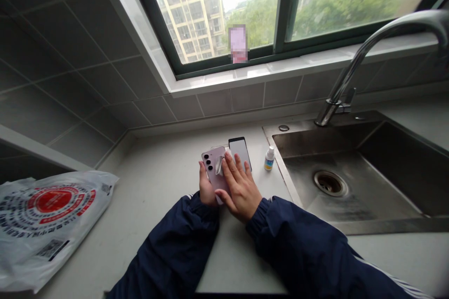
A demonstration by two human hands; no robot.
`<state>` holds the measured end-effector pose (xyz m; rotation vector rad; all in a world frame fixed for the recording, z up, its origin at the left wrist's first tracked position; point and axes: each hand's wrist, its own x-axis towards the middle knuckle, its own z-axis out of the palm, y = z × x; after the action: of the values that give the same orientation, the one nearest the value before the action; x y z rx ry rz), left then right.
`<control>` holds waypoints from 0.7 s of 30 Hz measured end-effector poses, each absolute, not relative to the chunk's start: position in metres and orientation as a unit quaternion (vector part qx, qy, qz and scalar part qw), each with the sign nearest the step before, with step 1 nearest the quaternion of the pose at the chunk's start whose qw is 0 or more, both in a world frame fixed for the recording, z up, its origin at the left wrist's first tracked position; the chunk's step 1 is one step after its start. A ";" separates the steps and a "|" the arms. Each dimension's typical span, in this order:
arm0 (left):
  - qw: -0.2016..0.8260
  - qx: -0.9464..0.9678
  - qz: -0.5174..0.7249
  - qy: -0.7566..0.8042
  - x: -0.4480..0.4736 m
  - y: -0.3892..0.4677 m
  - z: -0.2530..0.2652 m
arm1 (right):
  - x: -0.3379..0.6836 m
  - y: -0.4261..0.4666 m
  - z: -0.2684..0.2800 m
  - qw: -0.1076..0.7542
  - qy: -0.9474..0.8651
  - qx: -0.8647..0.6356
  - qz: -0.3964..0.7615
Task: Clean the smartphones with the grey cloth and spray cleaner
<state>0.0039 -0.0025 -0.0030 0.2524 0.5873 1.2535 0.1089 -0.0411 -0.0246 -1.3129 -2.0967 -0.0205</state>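
Observation:
My left hand [207,189] grips a light purple phone [218,178] from its left side, the thumb along the edge. The phone's back faces up, with three dark camera lenses at its upper left. My right hand [242,189] lies over the phone with its fingers stretched out, pressing a crumpled, shiny white wipe [219,165] against the back. Part of the wipe is hidden under the fingers. Just behind the right fingers, a flat dark-framed phone-shaped panel [241,145] with a pale face rests on the counter, partly covered.
A small white bottle [269,159] with a blue and yellow label stands right of my hands, beside the steel sink [286,175]. A chrome faucet [345,74] arches over the sink. At the left, a printed white plastic bag [80,231] lies on the pale counter [157,173].

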 end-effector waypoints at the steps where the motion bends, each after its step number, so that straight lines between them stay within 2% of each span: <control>1: 0.777 0.132 0.559 0.257 0.006 -0.006 -0.003 | 0.110 -0.041 -0.023 0.339 -0.793 -0.506 -0.013; 7: 0.799 0.193 0.523 0.225 0.010 -0.010 -0.010 | 0.111 -0.042 -0.019 0.367 -0.785 -0.499 -0.026; 15: 0.767 0.129 0.539 0.323 -0.012 0.004 -0.011 | 0.103 -0.050 -0.022 0.296 -0.862 -0.412 0.011; 18: 0.783 0.147 0.506 0.331 -0.025 0.013 -0.004 | 0.103 -0.051 -0.022 0.284 -0.876 -0.388 0.023; 21: 0.761 0.161 0.551 0.302 -0.033 0.021 0.000 | 0.104 -0.051 -0.022 0.278 -0.879 -0.385 0.032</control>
<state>-0.0334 0.0206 -0.0001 0.3494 0.6578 1.2001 0.1036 -0.0512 -0.0223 -1.0349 -2.3608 0.0856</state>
